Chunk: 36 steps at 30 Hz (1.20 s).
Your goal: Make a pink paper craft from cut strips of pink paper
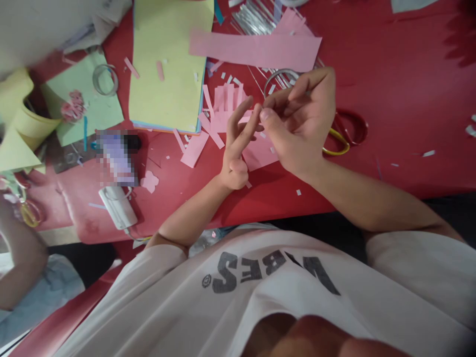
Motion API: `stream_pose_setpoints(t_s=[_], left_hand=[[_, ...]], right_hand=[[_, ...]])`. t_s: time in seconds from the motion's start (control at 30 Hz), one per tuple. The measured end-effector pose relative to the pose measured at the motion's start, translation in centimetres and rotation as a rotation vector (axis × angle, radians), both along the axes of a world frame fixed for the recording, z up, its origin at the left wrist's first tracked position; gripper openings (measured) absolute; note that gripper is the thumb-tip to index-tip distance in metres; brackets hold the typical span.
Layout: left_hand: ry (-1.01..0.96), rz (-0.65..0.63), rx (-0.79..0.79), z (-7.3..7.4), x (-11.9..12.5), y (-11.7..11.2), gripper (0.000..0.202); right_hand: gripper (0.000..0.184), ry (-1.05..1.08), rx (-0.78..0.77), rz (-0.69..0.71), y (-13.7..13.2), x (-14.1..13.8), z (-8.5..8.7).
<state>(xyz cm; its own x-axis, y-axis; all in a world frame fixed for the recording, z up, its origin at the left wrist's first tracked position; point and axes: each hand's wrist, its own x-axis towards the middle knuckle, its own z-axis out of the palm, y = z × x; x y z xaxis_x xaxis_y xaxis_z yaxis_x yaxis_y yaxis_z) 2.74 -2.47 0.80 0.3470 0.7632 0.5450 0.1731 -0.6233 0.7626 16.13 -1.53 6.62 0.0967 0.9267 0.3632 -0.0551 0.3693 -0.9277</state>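
Above the red table's front edge my two hands meet at the fingertips. My left hand (237, 153) has two fingers stretched out and apart, the thumb bent inward; no held object shows in it. My right hand (307, 121) is closed in a pinch, thumb against fingers, right by a left fingertip. Whatever sits in that pinch, if anything, is hidden or too small to make out. Beneath the hands lie cut pink paper strips (210, 131) and a fringed pink paper piece (226, 101). A roll of tape (278, 79) is partly covered by my right hand.
Scissors with red and yellow handles (338, 144) lie beside my right wrist. A yellow paper stack (167, 59), a long pink strip (256, 49) and silvery wire stems (253, 17) lie farther back. At left are another tape roll (105, 79), a white power bank (118, 207) and another person's arm (22, 253).
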Motion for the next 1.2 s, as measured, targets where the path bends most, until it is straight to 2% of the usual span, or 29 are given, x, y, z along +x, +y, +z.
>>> stream_pose_setpoints(t_s=[0.1,0.27,0.33,0.43,0.53,0.6,0.67,0.73,0.83,1.0,1.2], left_hand=[[-0.164,0.05,-0.01,-0.2,0.2,0.0,0.123],[-0.084,0.068,-0.099,-0.7,0.2,0.1,0.116],[-0.099,0.023,-0.139,-0.6,0.0,0.0,0.113],[-0.237,-0.066,-0.293,0.4,-0.4,-0.1,0.107],[-0.406,-0.036,-0.557,2.1,-1.2,-0.1,0.101],[-0.509,0.004,-0.693,3.2,-1.8,0.2,0.101],[-0.566,-0.002,-0.76,3.7,-2.2,0.5,0.103],[-0.583,-0.026,-0.775,3.7,-2.5,0.8,0.105],[-0.584,-0.057,-0.751,3.1,-2.6,1.1,0.107],[-0.557,-0.093,-0.702,2.3,-2.3,0.8,0.109],[-0.446,-0.051,-0.593,2.1,-2.0,0.5,0.107]], right_hand=[[0.037,-0.019,0.001,0.021,0.2,0.1,-0.3],[0.052,0.072,-0.028,0.062,1.2,0.1,-1.4],[0.054,0.081,-0.052,0.096,1.6,0.0,-1.8],[0.046,0.119,-0.059,0.087,1.9,0.0,-1.9],[0.036,0.121,-0.074,0.116,1.4,0.4,-1.0],[0.029,-0.024,-0.068,0.215,0.8,0.8,-0.1],[0.02,-0.233,-0.029,0.294,0.3,1.2,0.6],[0.008,-0.384,0.015,0.341,-0.1,1.6,1.0],[0.012,-0.481,0.081,0.34,-0.1,1.8,1.0],[0.016,-0.563,0.108,0.075,0.5,1.9,0.4],[0.016,-0.709,0.25,-0.027,0.6,2.2,-0.2]])
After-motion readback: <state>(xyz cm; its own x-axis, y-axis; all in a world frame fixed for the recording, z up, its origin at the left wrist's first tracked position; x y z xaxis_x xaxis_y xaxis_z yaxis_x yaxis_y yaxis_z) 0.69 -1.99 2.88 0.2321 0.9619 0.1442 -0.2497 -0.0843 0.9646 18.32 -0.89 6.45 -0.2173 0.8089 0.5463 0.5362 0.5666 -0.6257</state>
